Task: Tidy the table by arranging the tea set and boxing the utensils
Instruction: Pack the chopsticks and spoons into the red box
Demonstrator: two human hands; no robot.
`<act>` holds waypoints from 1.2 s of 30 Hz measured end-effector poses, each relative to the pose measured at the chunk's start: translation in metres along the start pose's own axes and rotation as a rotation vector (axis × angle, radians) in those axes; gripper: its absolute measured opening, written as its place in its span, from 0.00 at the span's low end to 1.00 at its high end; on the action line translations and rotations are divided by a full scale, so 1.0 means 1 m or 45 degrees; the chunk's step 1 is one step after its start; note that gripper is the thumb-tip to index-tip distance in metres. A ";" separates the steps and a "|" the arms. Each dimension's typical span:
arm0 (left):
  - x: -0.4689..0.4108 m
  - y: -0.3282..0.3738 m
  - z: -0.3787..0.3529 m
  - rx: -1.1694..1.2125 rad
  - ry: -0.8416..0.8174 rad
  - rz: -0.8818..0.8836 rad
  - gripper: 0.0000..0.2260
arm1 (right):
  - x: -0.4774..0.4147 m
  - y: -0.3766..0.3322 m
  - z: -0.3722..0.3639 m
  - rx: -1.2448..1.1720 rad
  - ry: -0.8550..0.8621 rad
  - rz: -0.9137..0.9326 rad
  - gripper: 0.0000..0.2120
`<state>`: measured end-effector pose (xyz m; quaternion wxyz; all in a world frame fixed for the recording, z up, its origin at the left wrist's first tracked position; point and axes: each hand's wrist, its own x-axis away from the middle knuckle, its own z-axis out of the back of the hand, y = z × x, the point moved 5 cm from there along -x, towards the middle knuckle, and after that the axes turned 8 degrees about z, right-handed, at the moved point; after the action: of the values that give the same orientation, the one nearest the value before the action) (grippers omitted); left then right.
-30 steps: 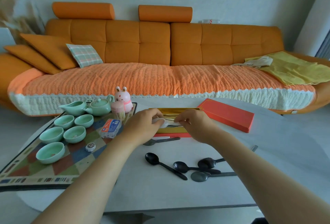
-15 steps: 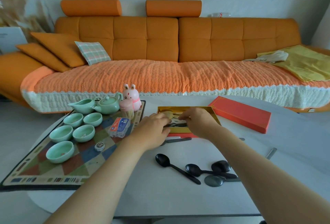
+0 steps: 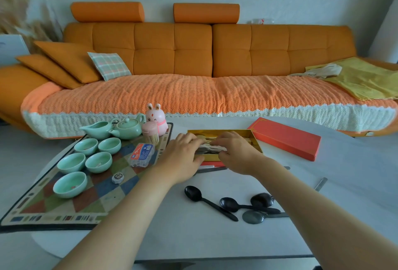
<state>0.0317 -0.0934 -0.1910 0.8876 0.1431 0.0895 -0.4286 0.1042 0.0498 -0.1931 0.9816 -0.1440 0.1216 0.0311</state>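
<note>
A gold-lined utensil box [image 3: 255, 140] lies open on the white table. My left hand [image 3: 183, 155] and my right hand [image 3: 234, 151] are both over it, fingers on a white utensil [image 3: 212, 147] lying across the box. The red box lid [image 3: 284, 137] rests to the right. Several black spoons [image 3: 230, 205] lie on the table in front of me. On the patterned mat [image 3: 64, 209] at left stand several pale green cups [image 3: 86, 159], a green teapot [image 3: 127, 128] and a green pitcher [image 3: 97, 129].
A pink rabbit toothpick holder [image 3: 154, 125], a blue-labelled packet [image 3: 142, 154] and a small round wrapped piece [image 3: 118, 177] sit on the mat. A grey utensil handle [image 3: 321, 183] lies at right. An orange sofa [image 3: 193, 58] runs behind the table.
Both hands have lowered the white utensil from above the box's near edge into the box. The camera view shifted, so the table appears further right.
</note>
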 end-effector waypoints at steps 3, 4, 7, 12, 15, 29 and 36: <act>0.004 0.002 0.014 0.090 0.133 -0.027 0.08 | 0.004 -0.010 0.015 0.072 0.307 0.189 0.17; 0.006 0.000 0.015 0.126 0.113 -0.013 0.04 | 0.006 -0.015 0.019 0.063 0.348 0.235 0.15; 0.013 -0.007 0.011 0.171 -0.078 0.075 0.03 | 0.011 -0.030 0.017 0.049 0.193 0.277 0.13; 0.021 -0.013 0.003 0.090 -0.201 0.073 0.05 | 0.020 -0.032 -0.003 0.152 -0.141 0.154 0.17; 0.026 -0.014 0.002 0.033 -0.235 0.049 0.11 | 0.022 -0.031 -0.010 0.181 -0.206 0.096 0.17; 0.026 -0.013 0.005 0.140 -0.182 0.008 0.08 | 0.021 -0.032 -0.008 0.204 -0.274 0.037 0.11; 0.009 -0.025 0.025 0.627 0.108 0.274 0.08 | 0.012 -0.018 0.028 -0.133 0.113 0.003 0.12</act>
<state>0.0179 -0.1231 -0.1747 0.8619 0.3812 0.0040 -0.3342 0.1244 0.0406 -0.1655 0.9663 -0.1961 0.1634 0.0320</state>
